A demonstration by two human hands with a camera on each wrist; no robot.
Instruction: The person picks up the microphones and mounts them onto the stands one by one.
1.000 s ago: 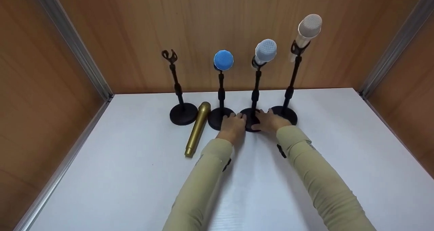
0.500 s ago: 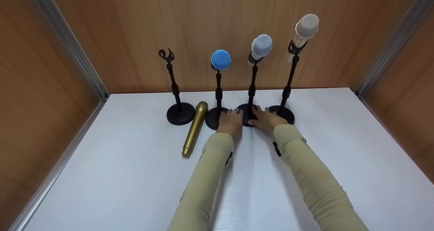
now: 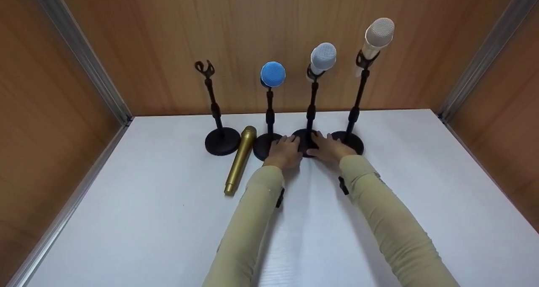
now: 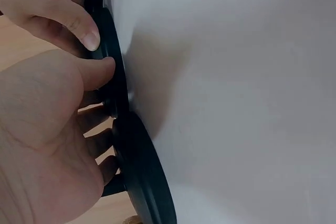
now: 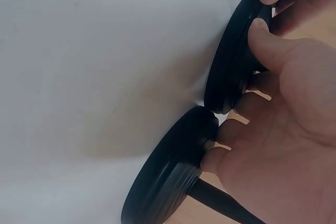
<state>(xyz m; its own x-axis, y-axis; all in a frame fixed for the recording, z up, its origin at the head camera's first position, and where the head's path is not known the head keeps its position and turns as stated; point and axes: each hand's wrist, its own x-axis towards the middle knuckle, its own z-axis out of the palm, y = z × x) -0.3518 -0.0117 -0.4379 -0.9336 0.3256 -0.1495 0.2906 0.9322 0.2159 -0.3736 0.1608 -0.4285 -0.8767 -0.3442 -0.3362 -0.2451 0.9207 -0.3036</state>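
Both hands are at the round black base (image 3: 304,139) of the microphone stand that carries a pale blue microphone (image 3: 323,57). My left hand (image 3: 284,153) holds its left side, thumb against the edge in the left wrist view, other fingers reaching over the gap towards the neighbouring base (image 4: 144,171). My right hand (image 3: 330,148) grips the right side, its thumb on this same base (image 5: 233,51) in the right wrist view. To the left stands a shorter stand with a bright blue microphone (image 3: 273,74). On the right, the tallest stand bears a white microphone (image 3: 379,33).
A gold microphone (image 3: 240,160) lies on the white table (image 3: 147,219), beside the left-most stand (image 3: 222,141), whose clip holds nothing. Wooden panels (image 3: 252,34) enclose the table at the back and both sides, with metal strips at the corners.
The stand with the pale blue microphone has slid back, nearer in line with its neighbours, both hands following. Lately the left hand's wrist has shifted slightly left. The head view has drifted a little.
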